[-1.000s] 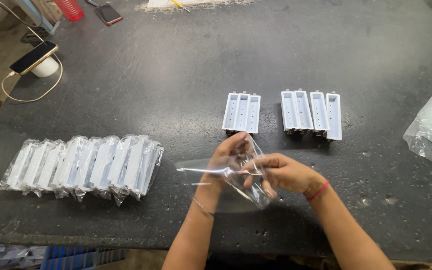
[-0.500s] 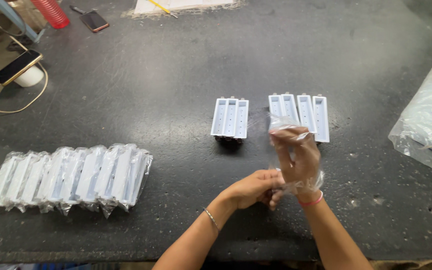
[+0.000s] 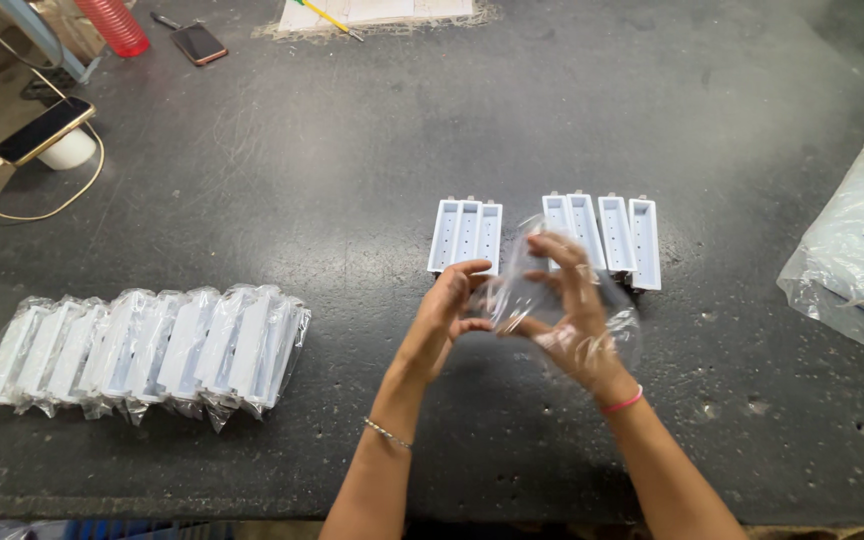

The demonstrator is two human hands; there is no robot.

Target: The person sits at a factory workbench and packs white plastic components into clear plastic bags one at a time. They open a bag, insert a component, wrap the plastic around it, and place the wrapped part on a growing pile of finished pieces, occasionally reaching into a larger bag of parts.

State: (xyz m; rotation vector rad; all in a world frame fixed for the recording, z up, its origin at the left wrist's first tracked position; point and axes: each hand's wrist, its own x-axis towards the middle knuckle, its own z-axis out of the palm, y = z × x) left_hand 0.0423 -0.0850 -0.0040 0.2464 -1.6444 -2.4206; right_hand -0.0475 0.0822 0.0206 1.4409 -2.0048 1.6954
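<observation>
Now clear bag [image 3: 522, 295] between both hands [image 3: 512, 310]

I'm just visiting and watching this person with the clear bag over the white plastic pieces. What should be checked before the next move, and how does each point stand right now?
1. Clear bag held by both hands: ok. The left hand and right hand both grip it above the table.
2. Bag mouth open wide enough: cannot tell; the film is too clear to read.
3. Bag empty: cannot tell for sure; no white piece shows through it.
4. Unbagged white pieces within reach: ok. A group of three and a row of four lie just beyond the hands.
5. Bagged pieces kept apart: ok; they lie in a row at the left.
</observation>
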